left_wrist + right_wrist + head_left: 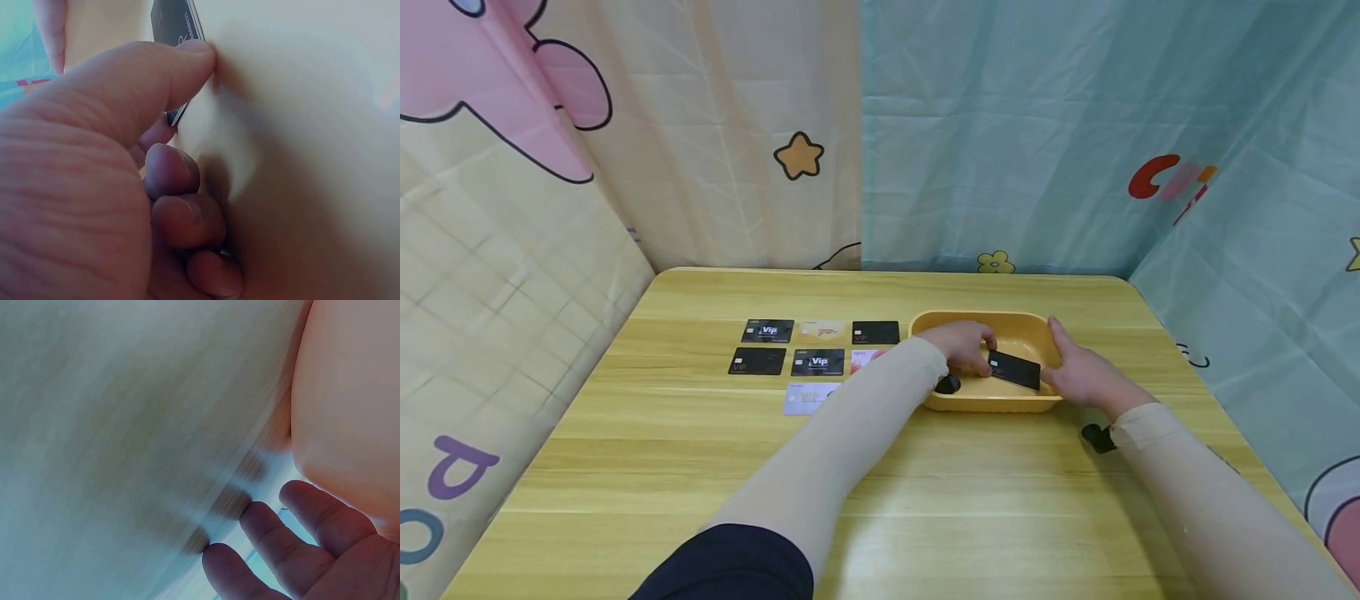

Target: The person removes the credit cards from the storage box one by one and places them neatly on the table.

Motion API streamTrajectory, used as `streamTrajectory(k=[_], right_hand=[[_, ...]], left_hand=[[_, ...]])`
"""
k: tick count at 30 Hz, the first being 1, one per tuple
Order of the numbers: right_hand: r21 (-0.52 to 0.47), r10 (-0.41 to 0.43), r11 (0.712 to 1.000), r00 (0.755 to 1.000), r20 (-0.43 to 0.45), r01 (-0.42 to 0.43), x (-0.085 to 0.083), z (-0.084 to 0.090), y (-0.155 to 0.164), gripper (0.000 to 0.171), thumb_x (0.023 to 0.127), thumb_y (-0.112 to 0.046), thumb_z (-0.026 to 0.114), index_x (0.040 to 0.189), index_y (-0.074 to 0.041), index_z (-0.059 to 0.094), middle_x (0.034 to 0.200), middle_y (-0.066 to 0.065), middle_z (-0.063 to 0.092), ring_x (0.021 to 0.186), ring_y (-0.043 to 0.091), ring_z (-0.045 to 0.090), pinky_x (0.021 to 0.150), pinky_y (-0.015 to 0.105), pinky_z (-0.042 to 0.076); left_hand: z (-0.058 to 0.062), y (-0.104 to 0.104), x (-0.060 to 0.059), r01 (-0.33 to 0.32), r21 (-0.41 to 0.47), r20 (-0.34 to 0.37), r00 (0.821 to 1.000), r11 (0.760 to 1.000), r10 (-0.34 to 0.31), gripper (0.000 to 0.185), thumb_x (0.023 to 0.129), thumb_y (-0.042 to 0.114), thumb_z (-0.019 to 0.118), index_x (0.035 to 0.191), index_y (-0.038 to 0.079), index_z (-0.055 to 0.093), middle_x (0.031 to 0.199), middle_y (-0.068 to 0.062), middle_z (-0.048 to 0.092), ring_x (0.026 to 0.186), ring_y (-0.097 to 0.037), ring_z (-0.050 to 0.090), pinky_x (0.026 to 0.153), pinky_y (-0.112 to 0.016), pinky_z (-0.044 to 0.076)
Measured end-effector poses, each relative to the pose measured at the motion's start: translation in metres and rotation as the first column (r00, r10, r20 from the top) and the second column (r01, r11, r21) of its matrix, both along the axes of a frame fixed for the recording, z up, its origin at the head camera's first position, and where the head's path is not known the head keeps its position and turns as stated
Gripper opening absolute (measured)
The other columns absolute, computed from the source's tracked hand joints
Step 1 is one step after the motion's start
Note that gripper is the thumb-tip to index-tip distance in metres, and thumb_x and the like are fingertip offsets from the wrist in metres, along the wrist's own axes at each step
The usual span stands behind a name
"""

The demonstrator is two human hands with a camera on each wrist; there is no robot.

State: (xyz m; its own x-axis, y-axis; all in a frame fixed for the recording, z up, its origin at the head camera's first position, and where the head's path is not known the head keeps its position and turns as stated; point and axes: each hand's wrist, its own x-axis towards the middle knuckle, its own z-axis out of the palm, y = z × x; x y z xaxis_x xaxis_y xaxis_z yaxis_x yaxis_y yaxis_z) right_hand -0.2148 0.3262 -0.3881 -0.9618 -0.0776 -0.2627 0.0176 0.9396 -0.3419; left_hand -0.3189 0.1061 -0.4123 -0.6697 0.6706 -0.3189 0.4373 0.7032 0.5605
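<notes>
My left hand (pixel 964 343) reaches into a yellow plastic tray (pixel 985 405) and pinches a black card (pixel 1015 370) with VIP lettering. In the left wrist view the thumb presses on the card (pixel 175 25) near its edge, and the other fingers curl beneath, close to the tray's pale inner surface. At the tray's right end is my right hand (pixel 1090 375), its thumb and a raised finger spread along the rim. The right wrist view shows three fairly straight fingers (pixel 281 540) beside the tray's outer wall (pixel 350 406).
Left of the tray, several cards lie in rows on the wooden table (pixel 625 467): black VIP cards (pixel 767 331), a gold card (pixel 822 332), a pink card (pixel 863 359) partly behind my left sleeve, and a silver card (pixel 805 398). Patterned curtains (pixel 1000 125) hang behind the table.
</notes>
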Motion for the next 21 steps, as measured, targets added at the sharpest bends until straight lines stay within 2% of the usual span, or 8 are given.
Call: streamTrajectory(k=[4, 10, 16, 18, 21], right_hand=[[-0.003, -0.001, 1.0, 1.0, 0.002, 0.001, -0.0002, 0.0002, 0.0003, 0.099, 0.101, -0.03, 0.054, 0.165, -0.002, -0.016, 0.156, 0.044, 0.033, 0.124, 0.053, 0.06, 0.103, 0.066, 0.046], [-0.008, -0.008, 1.0, 1.0, 0.008, 0.008, 0.0009, 0.0007, 0.0002, 0.099, 0.1, -0.029, 0.053, 0.165, -0.004, -0.017, 0.158, 0.044, 0.031, 0.128, 0.055, 0.057, 0.106, 0.068, 0.044], [-0.014, -0.011, 1.0, 1.0, 0.004, 0.011, 0.0014, 0.0013, -0.0002, 0.099, 0.099, -0.028, 0.054, 0.166, -0.003, -0.014, 0.158, 0.043, 0.032, 0.127, 0.054, 0.058, 0.106, 0.067, 0.044], [-0.014, -0.012, 1.0, 1.0, 0.004, 0.012, 0.001, 0.0011, -0.0004, 0.099, 0.099, -0.028, 0.055, 0.166, -0.002, -0.014, 0.157, 0.043, 0.033, 0.127, 0.052, 0.058, 0.106, 0.067, 0.044], [-0.013, -0.012, 1.0, 1.0, 0.003, 0.012, 0.0008, 0.001, -0.0009, 0.099, 0.1, -0.029, 0.055, 0.166, -0.002, -0.014, 0.157, 0.043, 0.033, 0.126, 0.051, 0.059, 0.106, 0.066, 0.045]], left_hand=[[0.0015, -0.0008, 0.001, 0.012, -0.002, -0.021, 1.0, 1.0, -0.012, 0.047, 0.092, 0.032, 0.08, 0.136, 0.025, 0.064, 0.147, 0.003, 0.058, 0.111, -0.015, 0.056, 0.09, -0.028, 0.046], [0.0042, -0.0019, 0.0028, 0.023, 0.036, -0.036, 0.999, 0.999, -0.022, 0.042, 0.093, 0.026, 0.077, 0.133, 0.018, 0.067, 0.134, 0.002, 0.065, 0.1, -0.017, 0.059, 0.083, -0.027, 0.048], [0.0069, -0.0011, 0.0061, 0.031, 0.011, 0.019, 0.999, 0.999, -0.031, 0.056, 0.087, 0.039, 0.086, 0.137, 0.025, 0.064, 0.149, 0.002, 0.058, 0.114, -0.014, 0.057, 0.096, -0.028, 0.049], [0.008, -0.0007, 0.0076, 0.041, 0.005, 0.036, 0.999, 0.999, -0.041, 0.059, 0.086, 0.038, 0.088, 0.137, 0.025, 0.063, 0.149, 0.001, 0.057, 0.114, -0.015, 0.056, 0.095, -0.029, 0.05], [0.0102, -0.0001, 0.0096, 0.063, -0.007, 0.023, 0.998, 0.998, -0.063, 0.055, 0.088, 0.034, 0.087, 0.136, 0.024, 0.061, 0.143, 0.0, 0.058, 0.108, -0.017, 0.056, 0.087, -0.029, 0.048]])
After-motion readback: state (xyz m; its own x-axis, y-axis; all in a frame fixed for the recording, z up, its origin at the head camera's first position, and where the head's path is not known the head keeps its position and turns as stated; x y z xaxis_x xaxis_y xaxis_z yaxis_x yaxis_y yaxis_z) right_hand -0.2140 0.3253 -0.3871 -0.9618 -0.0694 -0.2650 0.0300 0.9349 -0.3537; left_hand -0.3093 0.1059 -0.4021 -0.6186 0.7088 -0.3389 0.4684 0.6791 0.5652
